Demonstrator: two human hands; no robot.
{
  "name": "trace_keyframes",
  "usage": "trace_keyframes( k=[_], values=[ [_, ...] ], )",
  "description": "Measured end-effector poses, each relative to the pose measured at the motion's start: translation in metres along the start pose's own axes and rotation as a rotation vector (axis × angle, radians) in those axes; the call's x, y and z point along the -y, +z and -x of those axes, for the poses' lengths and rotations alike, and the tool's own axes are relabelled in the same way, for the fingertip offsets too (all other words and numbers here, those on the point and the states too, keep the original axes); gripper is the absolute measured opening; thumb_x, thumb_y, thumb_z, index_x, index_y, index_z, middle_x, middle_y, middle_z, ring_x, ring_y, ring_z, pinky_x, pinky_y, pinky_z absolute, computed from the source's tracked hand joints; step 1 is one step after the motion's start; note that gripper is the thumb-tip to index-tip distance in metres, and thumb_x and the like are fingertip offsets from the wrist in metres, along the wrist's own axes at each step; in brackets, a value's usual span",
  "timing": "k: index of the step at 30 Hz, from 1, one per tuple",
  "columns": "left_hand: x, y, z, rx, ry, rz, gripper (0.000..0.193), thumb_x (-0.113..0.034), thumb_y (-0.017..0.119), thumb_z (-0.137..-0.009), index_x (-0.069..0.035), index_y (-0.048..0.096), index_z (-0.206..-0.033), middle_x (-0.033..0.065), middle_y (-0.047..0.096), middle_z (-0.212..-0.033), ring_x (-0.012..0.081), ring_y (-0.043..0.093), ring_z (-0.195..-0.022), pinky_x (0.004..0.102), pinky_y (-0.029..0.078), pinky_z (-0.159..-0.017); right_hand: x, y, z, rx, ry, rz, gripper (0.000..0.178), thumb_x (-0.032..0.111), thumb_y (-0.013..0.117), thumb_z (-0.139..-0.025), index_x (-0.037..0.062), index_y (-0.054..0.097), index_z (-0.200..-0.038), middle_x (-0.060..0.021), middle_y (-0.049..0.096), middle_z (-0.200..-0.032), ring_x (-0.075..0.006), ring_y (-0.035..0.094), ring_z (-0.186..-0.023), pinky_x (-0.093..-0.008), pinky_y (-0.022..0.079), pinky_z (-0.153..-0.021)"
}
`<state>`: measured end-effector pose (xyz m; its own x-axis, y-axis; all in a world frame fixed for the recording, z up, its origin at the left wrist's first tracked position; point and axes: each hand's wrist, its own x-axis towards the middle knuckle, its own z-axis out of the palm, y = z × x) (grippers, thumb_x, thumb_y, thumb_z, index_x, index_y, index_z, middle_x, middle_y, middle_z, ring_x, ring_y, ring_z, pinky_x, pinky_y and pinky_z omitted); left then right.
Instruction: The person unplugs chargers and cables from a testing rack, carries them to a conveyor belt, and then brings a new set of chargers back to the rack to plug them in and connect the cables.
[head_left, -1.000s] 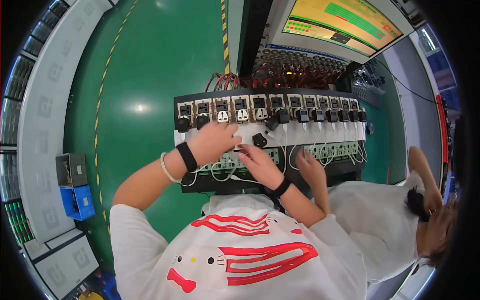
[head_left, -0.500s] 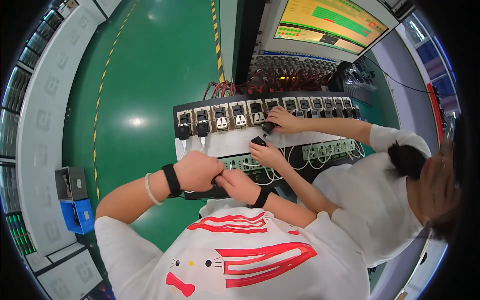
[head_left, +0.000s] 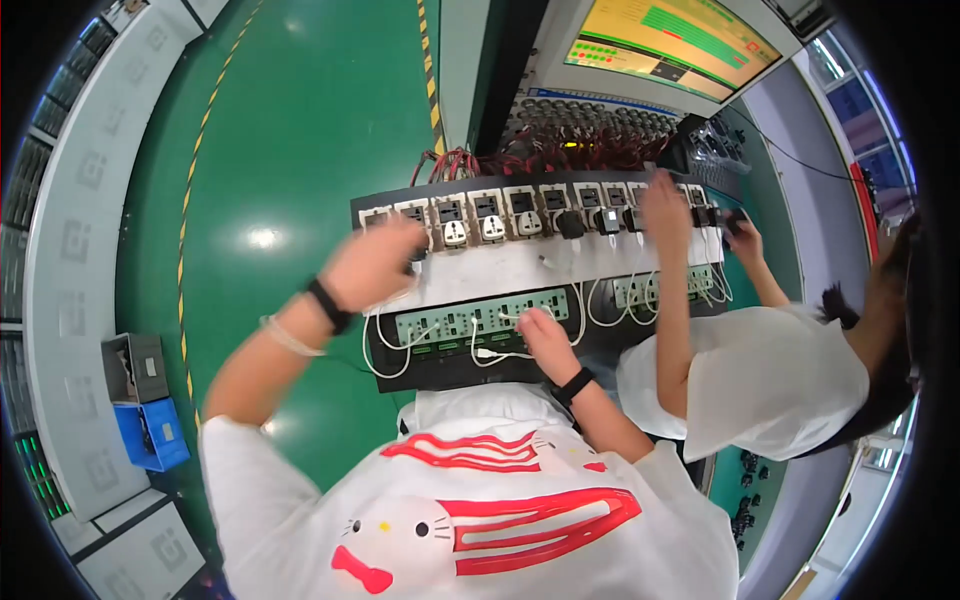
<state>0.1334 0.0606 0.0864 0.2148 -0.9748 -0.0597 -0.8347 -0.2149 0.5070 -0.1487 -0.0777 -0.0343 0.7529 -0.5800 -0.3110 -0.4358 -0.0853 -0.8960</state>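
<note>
White short-sleeved shirt (head_left: 480,492), printed with red stripes (head_left: 545,535), a cat face (head_left: 400,550) and red bow (head_left: 363,570); black wristbands (head_left: 327,306), pale bracelet (head_left: 290,337) on the left forearm.

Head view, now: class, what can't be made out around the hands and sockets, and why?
All in the head view:
- Whether the bare left hand grips the black plug adapter: blurred fingers partly cover it.
- The lower part of the cream-framed leftmost socket: the left hand hides it.
- Whether the bare right hand holds anything: its fingers are blurred.
- Small lettering on the yellow-and-green screen: too small.
</note>
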Motion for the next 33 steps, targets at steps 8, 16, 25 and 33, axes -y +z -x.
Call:
trace_keyframes(
  k=[8,16,25,33],
  values=[
    [-0.002,0.129,-0.046,-0.132,-0.032,-0.05,0.037,-0.016,0.067,-0.072,-0.007,0.053,-0.106,0.016,0.053,-0.096,0.0335,0.056,-0.088,0.043,0.047,-0.077,0.024,0.03,-0.004,0.09,-0.098,0.055,0.027,0.026,0.054,-0.091,-0.0008,0.056,-0.096,-0.0119,0.055,-0.071,-0.0205,0.051,-0.065,-0.0316,0.042,-0.062],
    [0.081,0.065,-0.006,-0.088,-0.599,-0.097,0.036,-0.023,0.06,-0.078,-0.005,0.056,-0.109,0.0202,0.06,-0.098,0.0366,0.058,-0.094,0.0452,0.048,-0.078,0.028,0.011,-0.001,-0.005,0.057,0.106,0.03,0.021,0.056,-0.089,0.0029,0.056,-0.113,-0.0091,0.06,-0.083,-0.0166,0.054,-0.073,-0.0287,0.044,-0.068],
    [0.049,0.059,0.036,-0.329,-0.57,0.171,0.047,-0.029,0.064,-0.078,-0.002,0.05,-0.114,0.0234,0.063,-0.082,0.0402,0.061,-0.08,0.0458,0.049,-0.072,0.12,0.036,-0.015,0.157,-0.35,0.148,0.04,0.018,0.054,-0.089,-0.0023,0.049,-0.122,-0.0162,0.06,-0.102,-0.0301,0.058,-0.089,-0.0357,0.046,-0.082],
    [-0.051,0.067,0.129,-0.292,-0.682,0.148,0.045,-0.043,0.06,-0.084,-0.003,0.052,-0.101,0.0184,0.062,-0.07,0.0372,0.061,-0.066,0.0416,0.049,-0.058,0.082,0.123,0.011,0.596,0.01,-0.184,0.026,0.023,0.045,-0.096,0.0,0.056,-0.09,-0.011,0.06,-0.075,-0.0256,0.059,-0.068,-0.0353,0.046,-0.063]
  ],
)
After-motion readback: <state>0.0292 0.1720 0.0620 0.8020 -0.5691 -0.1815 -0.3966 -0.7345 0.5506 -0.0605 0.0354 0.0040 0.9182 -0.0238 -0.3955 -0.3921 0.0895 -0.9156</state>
